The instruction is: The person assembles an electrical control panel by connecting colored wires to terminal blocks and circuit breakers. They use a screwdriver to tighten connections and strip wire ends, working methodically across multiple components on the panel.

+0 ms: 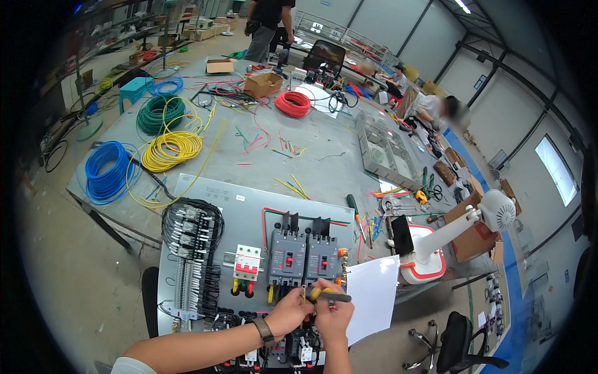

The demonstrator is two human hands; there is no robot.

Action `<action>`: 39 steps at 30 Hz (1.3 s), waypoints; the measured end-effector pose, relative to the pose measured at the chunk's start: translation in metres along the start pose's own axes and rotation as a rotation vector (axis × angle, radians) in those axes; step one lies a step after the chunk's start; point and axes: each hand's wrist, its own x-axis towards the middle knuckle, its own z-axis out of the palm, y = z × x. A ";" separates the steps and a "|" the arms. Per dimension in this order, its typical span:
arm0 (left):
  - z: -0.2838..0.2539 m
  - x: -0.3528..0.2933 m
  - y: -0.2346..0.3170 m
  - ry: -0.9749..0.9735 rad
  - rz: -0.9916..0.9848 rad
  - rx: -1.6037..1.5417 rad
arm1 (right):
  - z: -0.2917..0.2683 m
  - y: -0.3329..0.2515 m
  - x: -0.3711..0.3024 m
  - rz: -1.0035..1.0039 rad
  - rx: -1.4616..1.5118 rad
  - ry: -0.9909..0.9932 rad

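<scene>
From here, the left hand point(289, 316) pinches what seems a thin pale wire point(304, 294) by the dark-grey plastic breakers' point(286, 252) lower edge; best kept steady against the black-and-yellow-handled tool point(338, 298) clasped in the right hand point(334, 321).

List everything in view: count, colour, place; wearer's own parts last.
Table: one, grey, centre
Panel: one, light grey, near edge
Large breakers: two, dark grey, on panel
Small breaker: one, white-red, left of them
Wire coils: at least five, blue, green, yellow, red, beyond panel
Wire offcuts: many, mixed, table
Metal box: one, grey, right
Cardboard boxes: several, brown, far and right
Large paper: one, white, right of panel
Desk fan: one, white, right
Office chairs: at least two, black, right and background
Other people: several, various clothing, background
Hand tool: one, yellow-black, lower centre
Left hand: one, bare, beside tool
Right hand: one, bare, gripping tool
</scene>
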 end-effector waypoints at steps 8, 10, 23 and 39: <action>0.005 -0.003 0.017 -0.033 -0.078 -0.014 | 0.006 -0.010 -0.001 0.032 0.017 0.084; 0.002 -0.002 0.017 -0.036 -0.073 0.026 | 0.011 -0.013 0.000 -0.014 0.004 0.115; 0.007 -0.004 0.017 -0.019 -0.070 0.029 | -0.007 -0.006 0.004 -0.122 -0.042 -0.038; 0.004 -0.003 0.014 -0.066 -0.049 0.090 | -0.006 -0.002 0.004 -0.095 0.105 -0.031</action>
